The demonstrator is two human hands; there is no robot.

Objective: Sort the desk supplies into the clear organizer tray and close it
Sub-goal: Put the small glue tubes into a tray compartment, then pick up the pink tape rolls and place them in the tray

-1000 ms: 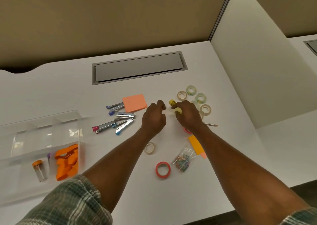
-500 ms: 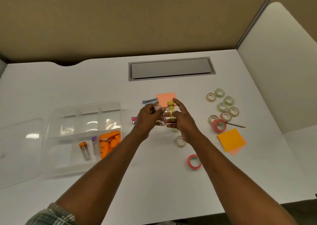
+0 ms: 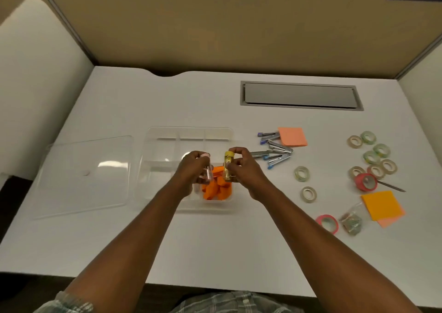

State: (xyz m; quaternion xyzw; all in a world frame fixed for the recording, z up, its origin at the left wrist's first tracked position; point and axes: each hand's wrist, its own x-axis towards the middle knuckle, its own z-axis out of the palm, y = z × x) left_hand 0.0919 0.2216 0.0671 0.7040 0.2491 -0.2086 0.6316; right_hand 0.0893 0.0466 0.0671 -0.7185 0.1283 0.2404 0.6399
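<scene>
Item in hand: two small vials, held above the clear organizer tray (image 3: 189,129). The right hand (image 3: 241,169) pinches the yellow-capped vial (image 3: 228,167) between thumb and curled fingers, roughly upright. The left hand (image 3: 191,169) is curled round the pink-capped vial (image 3: 207,169), also near upright. Neither vial has been released. Both hang over the right half of the tray, just above the far edge of the orange pieces (image 3: 216,188) that fill its 5 o'clock compartment.

Change noted: a second ago both hands were working among the loose supplies on the desk. Half a second ago they held the vials at mid-desk, short of the tray. They are now over it. Judgement: carrying is done, and what remains is choosing a compartment and setting the vials down. The left hand hides any vials already lying beside the orange pieces.

Surroundings: the lid (image 3: 83,176) lies flat at 9 o'clock from the tray, just beside it, so closing is not yet started. At 3 o'clock lie the staplers (image 3: 275,150) and a salmon sticky pad (image 3: 292,136). Farther out at 3 to 4 o'clock are the tape rolls (image 3: 370,155), an orange sticky pad (image 3: 381,205) and a bag of clips (image 3: 351,220). All are unsorted, so most of the task is outstanding.
</scene>
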